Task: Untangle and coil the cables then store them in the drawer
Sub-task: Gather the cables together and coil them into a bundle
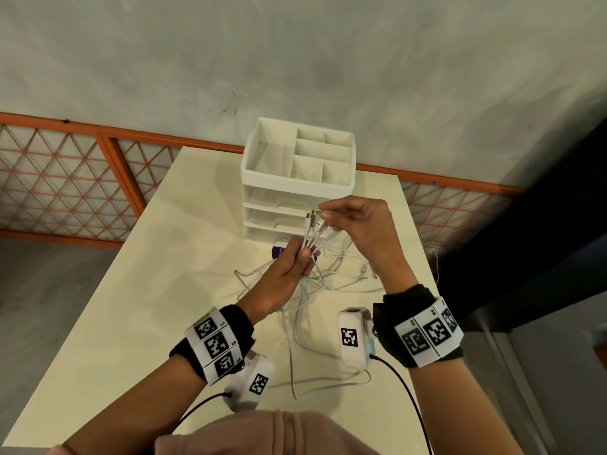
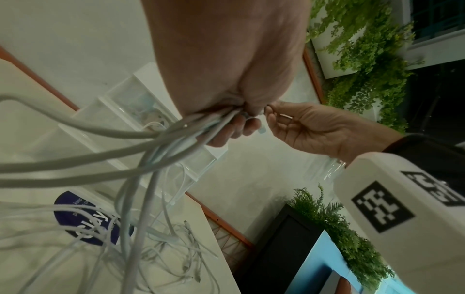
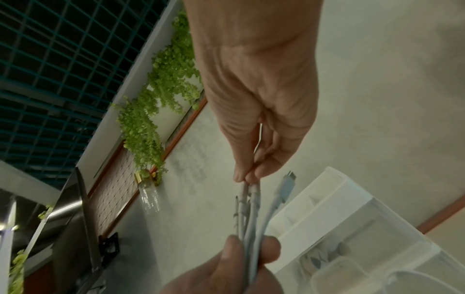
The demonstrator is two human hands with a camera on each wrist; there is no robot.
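Cream table (image 1: pixel 138 290) before a grey wall (image 1: pixel 295 54) — frame centre. Left hand (image 1: pixel 282 274): fist clenched round a bundle of white cables (image 1: pixel 310 236), their slack tangled on the table below. Drawer unit (image 1: pixel 295 188) — upper centre, drawers closed. Right hand (image 1: pixel 358 221): fingertips (image 3: pixel 245 177) pinching the plug ends above the bundle.

Legible text is scarce. Purple round label (image 2: pixel 87 218) lying on the surface (image 2: pixel 37 258) under the white cables (image 2: pixel 141 208) reads, I think, "Clay"; its smaller print is blurred. Tags on my wristband (image 1: pixel 215 344) show "L4", others unclear.
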